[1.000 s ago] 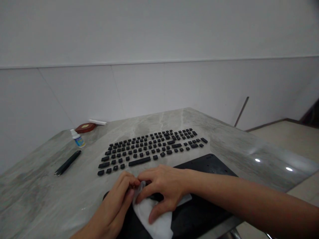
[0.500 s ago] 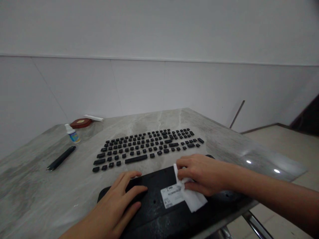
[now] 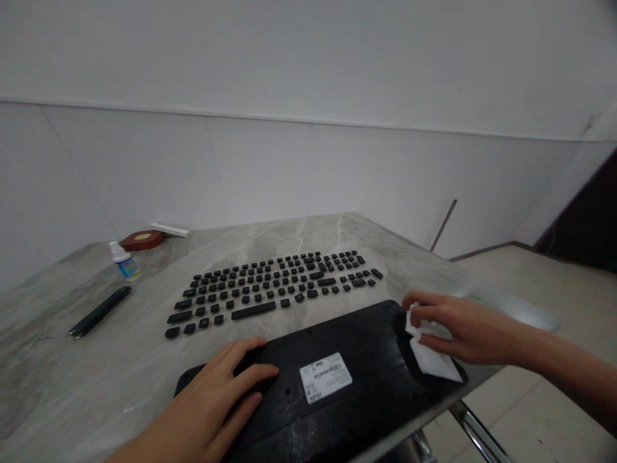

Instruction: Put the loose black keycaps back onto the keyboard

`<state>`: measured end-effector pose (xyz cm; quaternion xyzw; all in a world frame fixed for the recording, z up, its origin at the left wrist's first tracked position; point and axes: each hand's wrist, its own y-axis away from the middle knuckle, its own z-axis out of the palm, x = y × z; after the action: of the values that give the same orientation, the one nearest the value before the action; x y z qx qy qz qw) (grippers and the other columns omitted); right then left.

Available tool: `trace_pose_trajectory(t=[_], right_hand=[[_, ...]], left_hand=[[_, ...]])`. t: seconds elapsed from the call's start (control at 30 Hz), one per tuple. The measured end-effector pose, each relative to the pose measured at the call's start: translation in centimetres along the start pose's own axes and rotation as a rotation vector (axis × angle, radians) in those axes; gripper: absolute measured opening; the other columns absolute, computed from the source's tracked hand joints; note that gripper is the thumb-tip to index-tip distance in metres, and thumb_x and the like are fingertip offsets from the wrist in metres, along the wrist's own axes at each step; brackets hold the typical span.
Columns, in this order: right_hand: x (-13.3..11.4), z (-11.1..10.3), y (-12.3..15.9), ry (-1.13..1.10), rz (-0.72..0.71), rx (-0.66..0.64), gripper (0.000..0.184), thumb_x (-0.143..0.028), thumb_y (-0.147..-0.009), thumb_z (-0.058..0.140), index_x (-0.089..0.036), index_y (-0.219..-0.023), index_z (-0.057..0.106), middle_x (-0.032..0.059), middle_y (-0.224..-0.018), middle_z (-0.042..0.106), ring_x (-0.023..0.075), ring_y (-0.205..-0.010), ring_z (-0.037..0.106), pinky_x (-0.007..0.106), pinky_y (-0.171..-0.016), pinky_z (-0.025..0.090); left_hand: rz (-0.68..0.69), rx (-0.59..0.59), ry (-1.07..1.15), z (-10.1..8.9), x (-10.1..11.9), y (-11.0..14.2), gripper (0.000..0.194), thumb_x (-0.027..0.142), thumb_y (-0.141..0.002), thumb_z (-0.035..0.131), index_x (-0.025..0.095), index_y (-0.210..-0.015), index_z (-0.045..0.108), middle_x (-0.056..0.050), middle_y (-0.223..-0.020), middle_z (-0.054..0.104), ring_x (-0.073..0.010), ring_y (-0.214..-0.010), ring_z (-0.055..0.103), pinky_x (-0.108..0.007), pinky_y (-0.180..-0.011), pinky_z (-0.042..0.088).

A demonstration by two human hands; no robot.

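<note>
A black keyboard (image 3: 366, 347) lies face down at the table's near edge, a white label (image 3: 326, 378) on its underside. My left hand (image 3: 231, 389) rests on its left end with the fingers spread. At the right end, my right hand (image 3: 446, 325) pinches a folded white tissue (image 3: 434, 361) against the black surface. Damp-looking streaks show on the underside near the label. Beyond the keyboard, loose black keycaps (image 3: 253, 310) are laid out in rows in the pattern of a keyboard.
The grey marbled table (image 3: 144, 379) carries a small spray bottle (image 3: 126, 262), a dark stick-like object (image 3: 99, 312), a reddish-brown box (image 3: 143, 240) and a white strip (image 3: 169, 229) at the left. A wall (image 3: 270, 173) stands behind. Metal legs (image 3: 475, 431) show below the right edge.
My right hand has slid the tissue rightward from the label to the keyboard's right end, uncovering the label. My left hand stays on the left end. The view has shifted slightly right.
</note>
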<state>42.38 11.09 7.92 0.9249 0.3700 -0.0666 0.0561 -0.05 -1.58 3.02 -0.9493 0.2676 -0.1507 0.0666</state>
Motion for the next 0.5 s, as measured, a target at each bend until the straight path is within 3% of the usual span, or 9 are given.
trace_pose_trajectory(t=[0.23,0.4,0.5], right_hand=[[-2.0,1.0,0.7,-0.031,-0.089,0.078,0.019,-0.016,-0.089,0.047,-0.019,-0.102,0.061,0.0135,-0.117,0.06,0.0233,-0.106,0.059,0.04,-0.092,0.049],[-5.8,1.3,1.6,-0.05,-0.207,0.097,0.022,-0.013,-0.089,0.046,-0.021,-0.106,0.059,0.013,-0.127,0.058,0.0234,-0.118,0.055,0.039,-0.099,0.048],[-8.3,2.0,1.9,-0.038,-0.302,0.131,0.018,-0.017,-0.088,0.053,-0.02,-0.104,0.059,0.0128,-0.127,0.059,0.0251,-0.115,0.055,0.041,-0.099,0.049]], left_hand=[[0.033,0.046,-0.037,0.6,-0.4,0.0,0.039,0.025,-0.097,0.047,0.038,-0.133,0.055,-0.001,-0.147,0.048,-0.0269,-0.126,0.057,-0.04,-0.099,0.054],[0.031,0.058,-0.046,0.9,-0.7,0.0,0.039,0.027,-0.097,0.048,0.039,-0.133,0.055,0.0,-0.149,0.047,-0.0269,-0.126,0.057,-0.041,-0.098,0.055],[-0.004,0.059,-0.036,1.0,-0.6,0.0,0.038,0.028,-0.096,0.049,0.038,-0.132,0.058,-0.001,-0.147,0.049,-0.028,-0.124,0.059,-0.042,-0.099,0.054]])
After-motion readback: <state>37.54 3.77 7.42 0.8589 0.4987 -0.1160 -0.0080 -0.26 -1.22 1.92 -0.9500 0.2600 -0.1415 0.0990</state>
